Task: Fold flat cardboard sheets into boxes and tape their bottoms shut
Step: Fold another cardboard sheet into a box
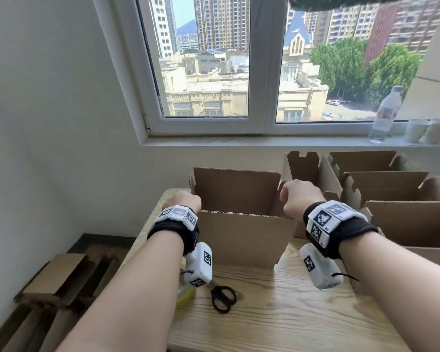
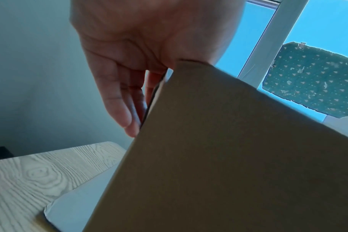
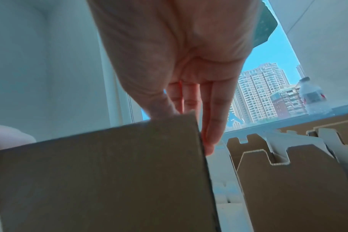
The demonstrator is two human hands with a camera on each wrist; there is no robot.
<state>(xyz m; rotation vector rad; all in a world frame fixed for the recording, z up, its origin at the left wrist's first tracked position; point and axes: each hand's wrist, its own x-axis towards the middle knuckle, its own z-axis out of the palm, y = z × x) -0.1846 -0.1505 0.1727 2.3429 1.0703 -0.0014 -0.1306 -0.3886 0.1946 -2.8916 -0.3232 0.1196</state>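
Now squaring up one box [image 1: 241, 240] at frame centre.
L hand [image 1: 186, 200] & R hand [image 1: 300, 199] pinch its top corners; bottom taping can't tell; finished boxes [image 1: 404, 219] at right.

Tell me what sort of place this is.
Probably an upper-floor office or spare room used for packing: a wooden table under a window facing high-rises, folded cardboard boxes, more flat sheets on the floor.

arms: bare, no sleeves | wristbands [image 1: 173, 231]: black, one per wrist | marker blocks [image 1: 328, 217]: white, black square codes | wrist cameras [image 1: 201, 265]: white, thin black cables
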